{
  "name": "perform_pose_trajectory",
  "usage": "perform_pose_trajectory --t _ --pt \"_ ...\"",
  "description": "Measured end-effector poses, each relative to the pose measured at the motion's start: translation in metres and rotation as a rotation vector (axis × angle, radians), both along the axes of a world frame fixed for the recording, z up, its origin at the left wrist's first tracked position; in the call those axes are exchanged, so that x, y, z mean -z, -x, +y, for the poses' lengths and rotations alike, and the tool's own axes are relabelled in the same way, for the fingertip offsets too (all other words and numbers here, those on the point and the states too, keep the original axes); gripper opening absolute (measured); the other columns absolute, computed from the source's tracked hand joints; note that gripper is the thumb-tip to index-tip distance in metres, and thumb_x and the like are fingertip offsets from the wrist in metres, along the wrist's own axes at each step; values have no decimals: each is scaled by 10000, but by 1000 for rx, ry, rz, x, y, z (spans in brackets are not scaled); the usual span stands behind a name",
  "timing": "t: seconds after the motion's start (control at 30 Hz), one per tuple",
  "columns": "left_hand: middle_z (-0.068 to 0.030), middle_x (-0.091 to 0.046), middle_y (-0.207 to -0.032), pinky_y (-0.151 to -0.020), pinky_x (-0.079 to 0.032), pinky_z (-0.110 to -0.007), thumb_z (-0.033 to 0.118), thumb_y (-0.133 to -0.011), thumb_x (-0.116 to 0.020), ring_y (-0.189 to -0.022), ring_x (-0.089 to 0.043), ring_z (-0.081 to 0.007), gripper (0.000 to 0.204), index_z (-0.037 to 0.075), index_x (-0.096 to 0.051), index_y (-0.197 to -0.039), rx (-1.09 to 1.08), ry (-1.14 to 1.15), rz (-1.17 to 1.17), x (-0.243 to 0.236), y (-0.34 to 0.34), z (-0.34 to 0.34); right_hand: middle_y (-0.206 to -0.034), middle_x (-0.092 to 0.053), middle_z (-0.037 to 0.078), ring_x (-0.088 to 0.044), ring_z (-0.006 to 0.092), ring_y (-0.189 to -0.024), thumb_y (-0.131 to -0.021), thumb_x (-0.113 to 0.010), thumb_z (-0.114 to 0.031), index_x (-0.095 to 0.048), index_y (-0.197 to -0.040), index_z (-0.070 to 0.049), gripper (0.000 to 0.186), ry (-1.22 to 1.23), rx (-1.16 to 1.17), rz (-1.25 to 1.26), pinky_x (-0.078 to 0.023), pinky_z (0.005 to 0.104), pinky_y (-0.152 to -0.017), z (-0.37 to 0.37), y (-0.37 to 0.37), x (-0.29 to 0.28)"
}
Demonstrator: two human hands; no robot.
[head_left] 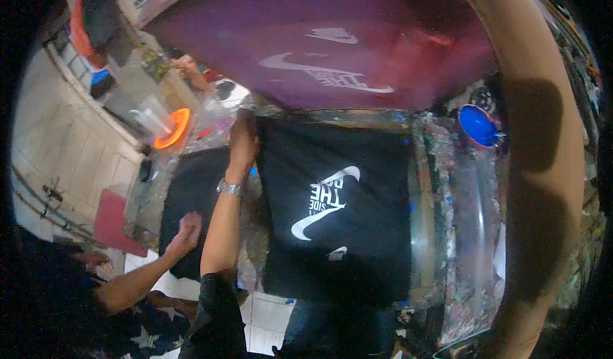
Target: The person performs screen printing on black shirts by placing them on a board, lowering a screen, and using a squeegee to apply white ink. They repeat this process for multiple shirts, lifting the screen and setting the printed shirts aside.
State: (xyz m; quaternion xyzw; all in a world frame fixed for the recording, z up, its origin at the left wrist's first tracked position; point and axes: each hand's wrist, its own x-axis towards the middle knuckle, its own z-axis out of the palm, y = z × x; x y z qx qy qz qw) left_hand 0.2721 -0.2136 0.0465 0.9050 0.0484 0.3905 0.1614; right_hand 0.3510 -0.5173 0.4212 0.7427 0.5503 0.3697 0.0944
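A black cloth (377, 231) with white lettering and curved white shapes printed on it lies flat on the work table in front of me. My left hand (242, 135), below which a metal wristwatch (229, 188) shows, is at the far left corner of this cloth, fingers closed on its edge. Above the far side stands a tilted printing screen (408, 14) with purple mesh, bearing a matching pale design. My right forearm (549, 167) rises large along the right side; its hand is out of the picture.
At left, a co-worker's hand (187, 231) rests on another black cloth (191, 190). Farther off are another person's hand (188, 68), an orange lid (174, 130) and a clear plastic cup (153, 117). A blue container (479, 126) stands at the far right on the paint-stained table edge (469, 231).
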Motion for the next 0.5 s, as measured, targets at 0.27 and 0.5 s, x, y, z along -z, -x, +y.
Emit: perform_pose_trajectory --t 0.27,0.5 --pt "-302 -625 -991 -783 -479 -520 75 -972 -454 -925 -624 -459 260 -47 -535 -1186 -632 -46 9 -69 179 132 -1263 -634 241 -619 409 -1157 -912 -421 -688 -692 -1180 -23 766 -385 389 438 -477 467 -990 -15 54 6" --pt "-263 -630 -1096 -831 -500 -482 34 -864 -574 -979 -614 -420 334 -42 -585 -1189 -739 -260 -19 -70 263 114 -1324 -628 171 -593 340 -1241 -919 -423 -673 -668 -1255 -64 737 -400 390 451 -438 455 -1051 13 59 3"
